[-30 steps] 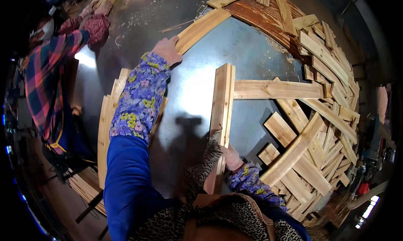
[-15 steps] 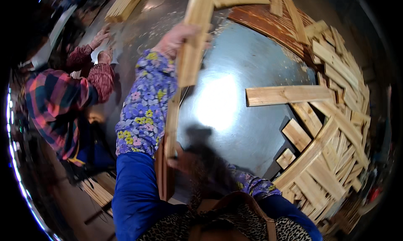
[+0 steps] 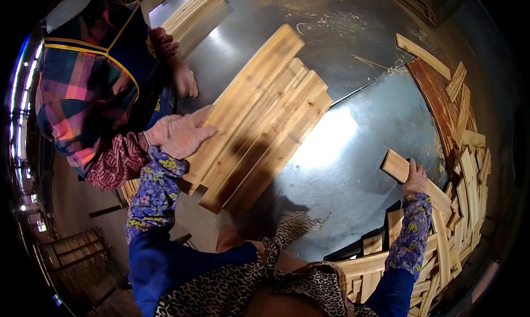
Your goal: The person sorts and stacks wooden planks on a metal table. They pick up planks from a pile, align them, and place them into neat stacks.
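Observation:
Several long wooden boards [image 3: 276, 135] lie overlapped side by side at the table's left edge. At their near left end, my left hand [image 3: 190, 140], in a pale pink glove, grips the outermost board [image 3: 251, 85], its thumb across the top face. A co-worker's gloved hand [image 3: 159, 130] is right beside mine, and the two partly overlap in view. On the right, my right hand [image 3: 417, 180] has its fingers curled over the side of a short wooden board [image 3: 395, 165]. That board's far end rests over the metal table and its near part lies on the wood pile.
A heap of loose wooden pieces [image 3: 466, 195] covers the right side of the metal table [image 3: 342, 168]. A reddish-brown panel [image 3: 433, 96] lies beside it. The co-worker in plaid [image 3: 72, 104] stands at the left, near a bundle of boards [image 3: 193, 11]. Wood shavings are scattered at the back.
The view has turned leftward. The long board my left hand held up now lies with the others at the left. My right hand has moved from near my body onto a board at the pile.

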The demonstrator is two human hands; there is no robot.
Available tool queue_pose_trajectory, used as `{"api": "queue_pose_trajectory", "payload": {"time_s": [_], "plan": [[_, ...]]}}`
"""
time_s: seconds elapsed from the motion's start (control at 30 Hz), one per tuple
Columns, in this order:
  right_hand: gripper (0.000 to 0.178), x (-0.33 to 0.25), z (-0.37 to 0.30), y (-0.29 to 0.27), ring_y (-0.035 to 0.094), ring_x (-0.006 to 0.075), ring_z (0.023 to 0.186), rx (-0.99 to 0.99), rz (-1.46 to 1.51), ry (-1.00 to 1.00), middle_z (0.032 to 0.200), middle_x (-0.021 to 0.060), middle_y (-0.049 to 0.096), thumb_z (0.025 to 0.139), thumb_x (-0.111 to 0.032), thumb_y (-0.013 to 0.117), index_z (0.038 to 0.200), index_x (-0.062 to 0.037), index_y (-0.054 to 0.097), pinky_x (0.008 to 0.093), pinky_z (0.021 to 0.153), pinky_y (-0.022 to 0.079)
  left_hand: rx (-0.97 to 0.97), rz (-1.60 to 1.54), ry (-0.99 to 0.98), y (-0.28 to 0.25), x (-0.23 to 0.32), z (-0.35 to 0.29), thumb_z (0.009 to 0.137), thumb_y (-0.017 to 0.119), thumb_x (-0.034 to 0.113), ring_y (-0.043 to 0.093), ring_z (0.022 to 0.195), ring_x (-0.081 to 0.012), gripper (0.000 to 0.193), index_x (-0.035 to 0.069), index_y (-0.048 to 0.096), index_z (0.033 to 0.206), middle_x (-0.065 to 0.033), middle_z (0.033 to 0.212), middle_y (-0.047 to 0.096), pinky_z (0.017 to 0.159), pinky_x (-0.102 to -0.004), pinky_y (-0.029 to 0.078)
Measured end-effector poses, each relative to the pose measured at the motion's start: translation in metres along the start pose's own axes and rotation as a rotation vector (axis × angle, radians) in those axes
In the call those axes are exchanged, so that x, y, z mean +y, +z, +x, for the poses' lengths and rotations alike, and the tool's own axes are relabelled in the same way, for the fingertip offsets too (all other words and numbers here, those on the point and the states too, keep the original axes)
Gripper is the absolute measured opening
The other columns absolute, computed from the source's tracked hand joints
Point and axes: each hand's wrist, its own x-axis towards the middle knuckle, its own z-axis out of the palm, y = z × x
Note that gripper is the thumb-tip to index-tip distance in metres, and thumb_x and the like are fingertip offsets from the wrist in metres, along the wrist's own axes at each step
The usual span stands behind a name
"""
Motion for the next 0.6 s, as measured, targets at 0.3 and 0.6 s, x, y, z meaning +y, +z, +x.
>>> {"api": "queue_pose_trajectory", "payload": {"time_s": [0.3, 0.6], "plan": [[0.084, -0.097, 0.010, -0.091, 0.073, 0.0408, 0.119, -0.421, 0.721, -0.069, 0.127, 0.0253, 0.074, 0.102, -0.070, 0.062, 0.148, 0.0004, 0.062, 0.0467, 0.102, 0.057, -0.149, -0.617, -0.212, -0.088, -0.178, 0.021, 0.114, 0.053, 0.036, 0.062, 0.140, -0.0369, 0.057, 0.009, 0.043, 0.164, -0.0217, 0.158, 0.061, 0.118, -0.0418, 0.052], [0.082, -0.360, 0.017, 0.026, 0.071, 0.0364, 0.118, -0.272, 1.127, -0.275, 0.124, 0.0222, 0.073, 0.106, -0.074, 0.054, 0.145, -0.0025, 0.056, 0.0442, 0.109, 0.054, 0.336, 0.449, 0.215, 0.009, -0.082, 0.000, 0.104, 0.068, 0.033, 0.067, 0.129, -0.0398, 0.046, 0.009, 0.071, 0.143, -0.0196, 0.137, 0.073, 0.111, -0.0471, 0.052]]}}
